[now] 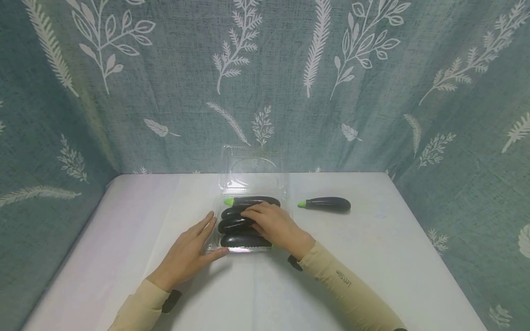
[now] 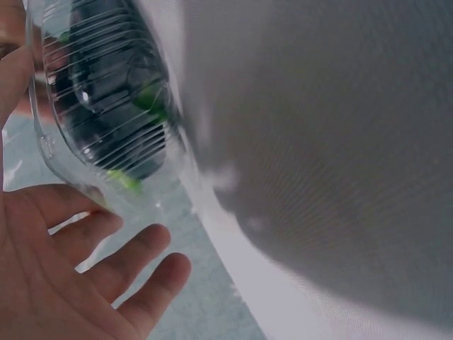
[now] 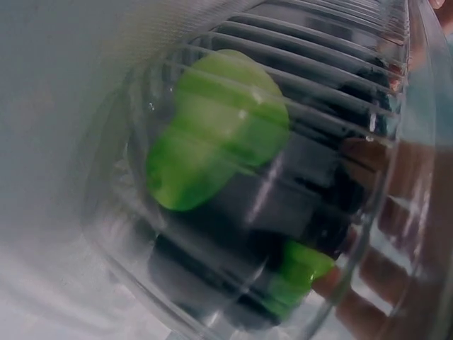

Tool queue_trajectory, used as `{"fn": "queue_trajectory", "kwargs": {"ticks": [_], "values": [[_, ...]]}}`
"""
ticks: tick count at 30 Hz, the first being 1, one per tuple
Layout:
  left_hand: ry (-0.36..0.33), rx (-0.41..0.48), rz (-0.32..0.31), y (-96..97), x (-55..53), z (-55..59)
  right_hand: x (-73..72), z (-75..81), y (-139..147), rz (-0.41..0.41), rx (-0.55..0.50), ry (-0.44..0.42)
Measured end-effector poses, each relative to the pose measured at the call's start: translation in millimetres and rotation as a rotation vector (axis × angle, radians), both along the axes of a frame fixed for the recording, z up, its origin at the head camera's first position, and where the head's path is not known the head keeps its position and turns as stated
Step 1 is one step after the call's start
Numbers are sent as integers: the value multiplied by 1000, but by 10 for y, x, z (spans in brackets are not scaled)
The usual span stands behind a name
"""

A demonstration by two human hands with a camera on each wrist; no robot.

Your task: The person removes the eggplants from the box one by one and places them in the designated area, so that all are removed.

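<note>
A clear plastic clamshell box (image 1: 215, 243) stands on the table with its lid (image 1: 252, 170) raised at the back. Several dark eggplants with bright green stem ends lie side by side in it; the back eggplant (image 1: 252, 201) has its green end at the left, the front eggplant (image 1: 244, 240) at the right. My right hand (image 1: 277, 225) reaches in over the right side and grips one of the middle eggplants (image 1: 236, 224), covering its right end. My left hand (image 1: 186, 253) rests against the box's left side, fingers spread, thumb at the front rim.
Another eggplant (image 1: 327, 204) lies on the white table (image 1: 372, 257) to the right of the box, green end toward it. A blue-green curtain (image 1: 186, 92) with white leaf prints hangs behind the table and along both sides.
</note>
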State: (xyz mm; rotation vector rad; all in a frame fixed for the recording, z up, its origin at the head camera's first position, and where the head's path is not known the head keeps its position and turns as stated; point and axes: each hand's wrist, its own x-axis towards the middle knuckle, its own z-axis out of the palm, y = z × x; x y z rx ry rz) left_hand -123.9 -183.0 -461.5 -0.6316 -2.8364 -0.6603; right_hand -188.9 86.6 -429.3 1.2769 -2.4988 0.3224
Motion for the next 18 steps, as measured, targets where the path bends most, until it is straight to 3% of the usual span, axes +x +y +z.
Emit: {"fn": "queue_trajectory", "kwargs": {"ticks": [12, 18], "values": [[2, 5, -1, 2, -3, -3, -9, 10, 26, -4, -14, -15], [11, 12, -4, 0, 1, -8, 23, 67, 72, 15, -71, -2]]}}
